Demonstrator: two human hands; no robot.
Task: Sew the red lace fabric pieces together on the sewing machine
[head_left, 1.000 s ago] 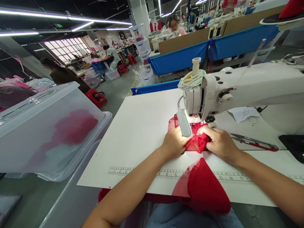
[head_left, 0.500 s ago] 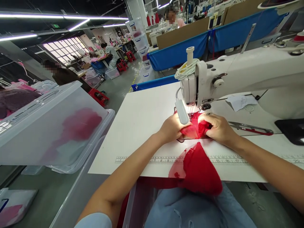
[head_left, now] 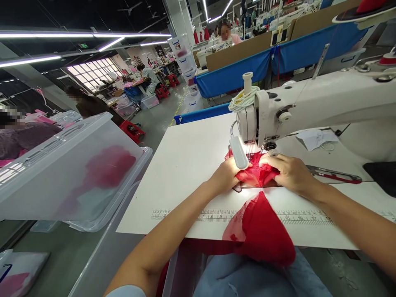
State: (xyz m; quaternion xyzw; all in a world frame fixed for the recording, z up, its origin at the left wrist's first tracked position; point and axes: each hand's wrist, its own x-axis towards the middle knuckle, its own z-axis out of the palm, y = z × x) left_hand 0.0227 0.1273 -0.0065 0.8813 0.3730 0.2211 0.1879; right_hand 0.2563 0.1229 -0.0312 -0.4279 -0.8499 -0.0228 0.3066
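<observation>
A piece of sheer red lace fabric (head_left: 258,175) lies under the needle area of a white sewing machine (head_left: 321,97). My left hand (head_left: 227,175) is closed on the fabric's left side, its fingertips partly hidden by a small white lamp (head_left: 239,153). On the other side, my right hand (head_left: 292,173) grips the bunched fabric with thumb and fingers, close to the presser foot. More red fabric (head_left: 267,231) hangs over the table's front edge onto my lap. The lamp lights the cloth brightly, so the stitching point is hard to make out.
Thread snips or tweezers with red handles (head_left: 335,174) lie right of my right hand, near a white paper scrap (head_left: 317,139). A printed ruler (head_left: 297,216) runs along the white table (head_left: 148,177). A translucent plastic bin (head_left: 62,177) stands at left. Other people sit farther off.
The fabric between my hands looks more spread out, with more lace showing beside my right fingers. Both hands keep hold of it. The view has shifted slightly, so everything sits a little lower.
</observation>
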